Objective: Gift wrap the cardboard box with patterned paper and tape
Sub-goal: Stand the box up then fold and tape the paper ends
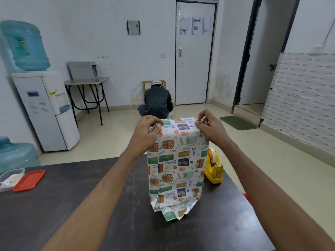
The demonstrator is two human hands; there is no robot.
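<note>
A tall box wrapped in patterned paper (176, 165) stands on end on the dark table (72, 205); the cardboard itself is hidden under the paper. Loose paper is crumpled under its bottom end. My left hand (147, 133) pinches the paper at the top left corner. My right hand (208, 126) pinches the paper at the top right corner. A yellow tape dispenser (213, 168) with a roll of clear tape sits on the table just right of the box.
A clear plastic container (10, 179) and its red lid (29, 180) lie at the table's left edge. Beyond the table, a person crouches on the floor (157, 102). A water dispenser (45, 109) stands at the left wall.
</note>
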